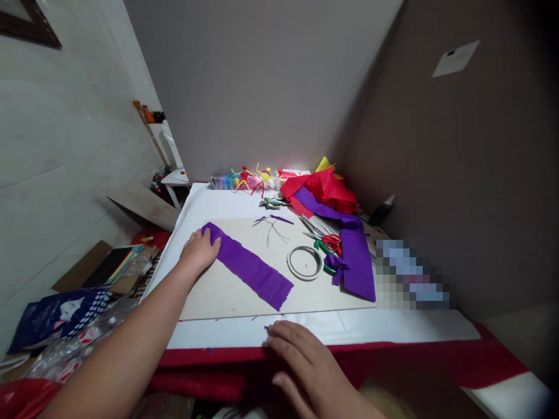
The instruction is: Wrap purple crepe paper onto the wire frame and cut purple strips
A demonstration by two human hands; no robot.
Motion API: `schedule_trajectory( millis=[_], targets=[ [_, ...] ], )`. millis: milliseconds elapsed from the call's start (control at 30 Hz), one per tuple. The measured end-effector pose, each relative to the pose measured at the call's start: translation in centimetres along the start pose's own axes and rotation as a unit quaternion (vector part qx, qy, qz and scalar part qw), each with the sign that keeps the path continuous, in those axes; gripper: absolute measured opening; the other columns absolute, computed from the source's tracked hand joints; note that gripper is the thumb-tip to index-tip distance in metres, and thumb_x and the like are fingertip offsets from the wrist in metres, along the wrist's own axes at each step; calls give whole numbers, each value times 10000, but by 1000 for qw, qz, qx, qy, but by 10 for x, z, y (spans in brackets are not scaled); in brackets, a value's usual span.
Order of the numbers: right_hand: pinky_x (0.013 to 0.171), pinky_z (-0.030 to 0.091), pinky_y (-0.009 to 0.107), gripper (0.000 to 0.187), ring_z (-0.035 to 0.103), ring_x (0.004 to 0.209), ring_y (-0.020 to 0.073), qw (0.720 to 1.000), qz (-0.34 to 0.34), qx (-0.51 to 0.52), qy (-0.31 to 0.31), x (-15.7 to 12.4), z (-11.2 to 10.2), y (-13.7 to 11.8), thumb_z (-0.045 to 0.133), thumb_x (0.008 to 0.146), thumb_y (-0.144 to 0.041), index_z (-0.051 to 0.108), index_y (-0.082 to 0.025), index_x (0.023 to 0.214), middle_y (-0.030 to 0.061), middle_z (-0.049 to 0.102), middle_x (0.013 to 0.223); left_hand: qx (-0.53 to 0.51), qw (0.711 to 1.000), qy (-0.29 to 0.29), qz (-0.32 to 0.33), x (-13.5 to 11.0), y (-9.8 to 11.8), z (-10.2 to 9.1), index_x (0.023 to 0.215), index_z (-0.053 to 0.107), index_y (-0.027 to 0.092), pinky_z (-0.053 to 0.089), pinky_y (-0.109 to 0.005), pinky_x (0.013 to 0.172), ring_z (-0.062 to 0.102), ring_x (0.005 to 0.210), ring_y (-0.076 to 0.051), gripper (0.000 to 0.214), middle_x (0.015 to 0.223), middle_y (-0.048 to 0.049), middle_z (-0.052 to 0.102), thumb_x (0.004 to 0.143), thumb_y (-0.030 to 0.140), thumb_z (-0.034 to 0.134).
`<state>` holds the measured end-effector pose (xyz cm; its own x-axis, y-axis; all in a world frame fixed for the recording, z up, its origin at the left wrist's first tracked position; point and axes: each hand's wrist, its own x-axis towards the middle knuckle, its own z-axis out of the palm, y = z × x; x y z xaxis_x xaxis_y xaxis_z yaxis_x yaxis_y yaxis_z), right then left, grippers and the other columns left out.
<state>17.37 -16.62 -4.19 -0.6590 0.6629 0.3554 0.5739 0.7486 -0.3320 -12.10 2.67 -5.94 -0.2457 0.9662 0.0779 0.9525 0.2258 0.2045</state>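
Observation:
A strip of purple crepe paper (255, 267) lies diagonally on a beige board (227, 294). My left hand (200, 251) rests on the strip's far left end with its fingers flat. My right hand (303, 364) lies palm down at the table's near edge, fingers slightly spread, its fingertips next to a tiny purple scrap. It holds nothing. A roll of tape (304, 262), thin wire pieces (273, 230) and red-handled scissors (325, 238) lie beyond the strip.
A longer purple sheet (356, 250) and red paper (325, 189) sit at the back right. Pipe-cleaner figures (253, 177) and a colourful box stand at the back. Boxes, bags and paper clutter the floor (87, 291) on the left. A wall closes the right side.

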Motion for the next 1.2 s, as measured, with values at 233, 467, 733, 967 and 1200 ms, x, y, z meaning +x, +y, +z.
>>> schedule_trajectory(
  millis=[233, 467, 733, 967, 1200],
  targets=[
    [979, 450, 372, 354, 483, 1183, 231, 1000, 14, 0, 18, 1, 3, 0, 514, 847, -217, 514, -117, 1187, 146, 572, 1201, 2, 1000, 6, 4, -1, 0, -1, 1248, 459, 173, 385, -514, 942, 465, 1159, -276, 421, 1318, -113, 445, 873, 359, 509],
    [978, 449, 378, 315, 472, 1195, 239, 999, 19, 3, 26, -2, 5, 1, 503, 854, -222, 526, -137, 1157, 141, 566, 1208, 6, 1000, 3, 1, -1, 0, 0, 1259, 449, 175, 372, -520, 952, 452, 1173, -281, 433, 1331, -115, 432, 874, 364, 507],
    [995, 430, 394, 319, 438, 1216, 238, 999, 19, 17, 21, -1, 5, -1, 499, 858, -213, 501, -128, 1165, 147, 541, 1221, 9, 1000, 13, 8, 0, 0, 0, 1239, 466, 171, 398, -507, 931, 479, 1143, -272, 412, 1303, -112, 458, 873, 353, 512],
    [983, 434, 416, 305, 451, 1186, 250, 998, 16, 19, 51, -2, 11, 3, 517, 841, -188, 495, -130, 1140, 148, 552, 1171, 10, 1000, 11, 5, -1, 0, 0, 1244, 462, 172, 395, -508, 933, 476, 1146, -272, 415, 1308, -112, 453, 874, 353, 511],
    [954, 447, 415, 263, 493, 1116, 249, 998, 33, 34, 42, 4, 9, 0, 515, 838, -195, 517, -143, 1096, 142, 556, 1139, 8, 1000, 6, 2, -2, 1, 0, 1251, 456, 174, 385, -513, 942, 465, 1159, -276, 423, 1320, -114, 443, 874, 359, 507]
  ],
)
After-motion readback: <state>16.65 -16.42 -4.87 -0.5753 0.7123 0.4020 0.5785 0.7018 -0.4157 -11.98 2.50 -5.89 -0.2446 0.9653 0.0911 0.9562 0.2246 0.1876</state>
